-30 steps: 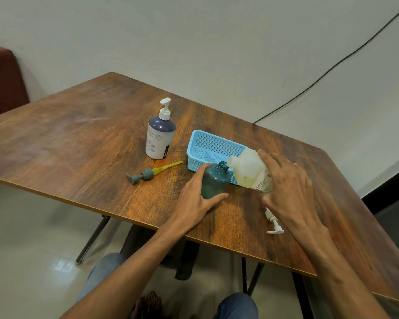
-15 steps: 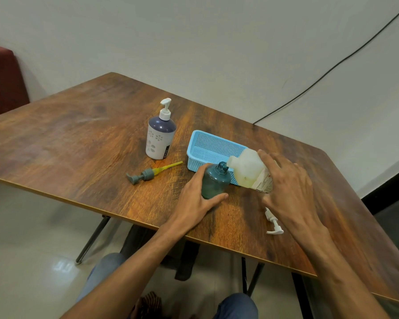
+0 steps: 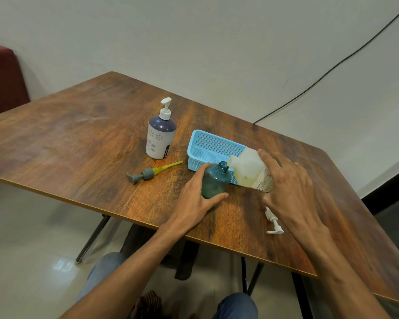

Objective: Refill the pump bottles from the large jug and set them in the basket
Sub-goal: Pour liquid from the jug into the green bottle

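1. The large jug (image 3: 249, 170) is tipped, long axis slanting down to the left, spout at the open neck of the teal bottle (image 3: 215, 180).
2. The teal bottle stands upright on the table (image 3: 78, 143), near its front edge, just in front of the blue basket (image 3: 213, 146).
3. The teal bottle is wrapped by the left hand (image 3: 194, 199), thumb and fingers curled round its lower body.
4. The jug is gripped by the right hand (image 3: 288, 187), fingers spread over its labelled body.
5. A grey pump (image 3: 145, 174) with yellow tube lies left of the teal bottle; a white pump (image 3: 273, 222) lies at the front edge.
6. A white-and-purple pump bottle (image 3: 160, 134) stands upright left of the basket.
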